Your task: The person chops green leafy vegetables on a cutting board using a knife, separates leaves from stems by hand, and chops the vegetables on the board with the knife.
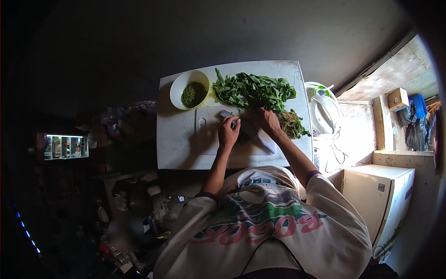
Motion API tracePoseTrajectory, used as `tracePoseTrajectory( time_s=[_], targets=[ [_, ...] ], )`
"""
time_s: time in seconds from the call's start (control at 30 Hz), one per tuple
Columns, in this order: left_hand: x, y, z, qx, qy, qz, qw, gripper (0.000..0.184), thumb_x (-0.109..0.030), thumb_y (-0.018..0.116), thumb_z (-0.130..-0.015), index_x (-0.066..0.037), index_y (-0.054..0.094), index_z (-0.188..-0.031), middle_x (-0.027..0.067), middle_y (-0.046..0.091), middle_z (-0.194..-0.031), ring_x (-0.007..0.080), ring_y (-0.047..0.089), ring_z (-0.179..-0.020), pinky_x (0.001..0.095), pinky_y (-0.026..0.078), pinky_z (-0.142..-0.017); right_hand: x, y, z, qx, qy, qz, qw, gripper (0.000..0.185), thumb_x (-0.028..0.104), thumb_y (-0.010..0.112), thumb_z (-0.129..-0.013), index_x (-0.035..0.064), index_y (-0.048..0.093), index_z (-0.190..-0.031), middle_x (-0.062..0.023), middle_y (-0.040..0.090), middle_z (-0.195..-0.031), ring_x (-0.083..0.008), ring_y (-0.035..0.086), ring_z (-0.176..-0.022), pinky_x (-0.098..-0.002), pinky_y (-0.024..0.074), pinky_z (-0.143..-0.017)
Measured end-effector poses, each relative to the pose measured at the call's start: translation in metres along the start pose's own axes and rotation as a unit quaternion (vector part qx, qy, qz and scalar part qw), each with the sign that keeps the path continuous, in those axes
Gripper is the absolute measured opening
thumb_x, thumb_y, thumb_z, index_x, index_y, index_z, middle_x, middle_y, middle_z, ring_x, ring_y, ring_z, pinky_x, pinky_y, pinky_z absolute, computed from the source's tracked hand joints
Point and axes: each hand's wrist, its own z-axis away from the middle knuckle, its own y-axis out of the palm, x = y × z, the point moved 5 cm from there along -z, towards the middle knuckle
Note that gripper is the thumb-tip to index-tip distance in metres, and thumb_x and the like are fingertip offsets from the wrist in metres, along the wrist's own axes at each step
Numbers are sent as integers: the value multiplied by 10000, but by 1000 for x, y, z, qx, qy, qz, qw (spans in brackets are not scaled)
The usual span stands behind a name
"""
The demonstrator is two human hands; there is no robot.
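My left hand is over the white cutting board, its fingers curled together. A pale bluish-purple piece shows just past its fingertips; its kind is unclear, and whatever the fingers hold is mostly hidden. My right hand has its fingers closed at the near edge of a heap of green leafy stems. Below it, a pale lilac, blade-like shape lies at the board's right side. At the back left stands a yellow-rimmed white bowl with chopped greens inside.
A pile of browned, wilted trimmings lies right of my right hand. All this sits on a worn white tabletop. Beyond its right edge are a white appliance with a cord and a low white cabinet. Dark clutter fills the left.
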Motion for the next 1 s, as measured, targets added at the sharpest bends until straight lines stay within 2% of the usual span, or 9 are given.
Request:
tracePoseTrajectory(
  time_s=[0.27, 0.33, 0.37, 0.47, 0.53, 0.63, 0.7, 0.77, 1.0],
  targets=[
    [6, 8, -24, 52, 19, 44, 998, 134, -106, 697, -880, -15, 697, -978, 136, 685, -907, 310, 672, -846, 387, 527, -772, 31, -21, 4, -87, 68, -19, 994, 198, 223, 657, -883, 96, 711, -1025, -206, 701, -836, -386, 698, -790, -451, 547, -673],
    [15, 11, -26, 26, 29, 149, 988, 169, -135, 696, -909, -4, 701, -1016, 98, 712, -960, 214, 678, -861, 322, 515, -764, 48, -31, 4, -148, -18, -104, 983, 194, 204, 700, -870, 84, 714, -1022, -158, 716, -864, -341, 698, -770, -395, 537, -669],
    [20, 13, -26, 29, 29, 153, 987, 169, -135, 696, -909, -4, 701, -1016, 98, 712, -960, 214, 678, -861, 322, 515, -764, 53, -34, 6, -150, -15, -101, 983, 194, 204, 700, -870, 84, 714, -1022, -158, 716, -864, -341, 698, -770, -395, 537, -669],
    [28, 16, -28, 99, -39, 188, 976, 201, -161, 715, -922, 7, 700, -1032, 56, 719, -968, 130, 655, -862, 282, 506, -767, 79, -39, 12, -151, -12, -69, 986, 159, 157, 704, -870, 69, 712, -1003, -114, 718, -875, -269, 683, -741, -349, 532, -683],
    [51, 30, -28, 114, -175, 337, 918, 237, -193, 735, -926, 2, 698, -1055, 19, 712, -957, 77, 635, -861, 251, 499, -765, 87, -30, 11, -112, -4, -210, 971, 136, 137, 706, -874, 53, 702, -981, -102, 713, -859, -223, 661, -711, -330, 523, -671],
    [46, 24, -31, 76, -219, 405, 884, 247, -209, 748, -922, -19, 694, -1071, 3, 701, -951, 70, 633, -830, 243, 498, -757, 92, -21, 9, -80, -3, -209, 975, 119, 134, 706, -880, 47, 692, -960, -110, 712, -854, -212, 659, -706, -332, 519, -661],
    [48, 23, -40, 95, -216, 396, 887, 255, -205, 753, -917, -20, 688, -1079, 8, 701, -961, 72, 635, -839, 244, 501, -762, 92, -18, 5, -85, -18, -214, 973, 123, 144, 702, -893, 36, 688, -951, -111, 713, -856, -217, 658, -696, -342, 516, -649],
    [54, 26, -46, 116, -214, 385, 890, 263, -202, 758, -912, -21, 681, -1086, 12, 701, -972, 75, 637, -848, 245, 505, -767, 91, -18, 2, -88, -6, -187, 978, 133, 118, 724, -860, 17, 660, -918, -158, 701, -851, -315, 688, -735, -399, 527, -657],
    [57, 50, -79, 154, -190, 400, 883, 276, -144, 797, -866, -31, 656, -1075, 10, 690, -956, 87, 639, -861, 250, 511, -782, 91, -38, -16, -147, 18, -145, 978, 164, 146, 726, -859, 12, 633, -870, -168, 672, -810, -347, 675, -745, -419, 511, -645]
  ],
)
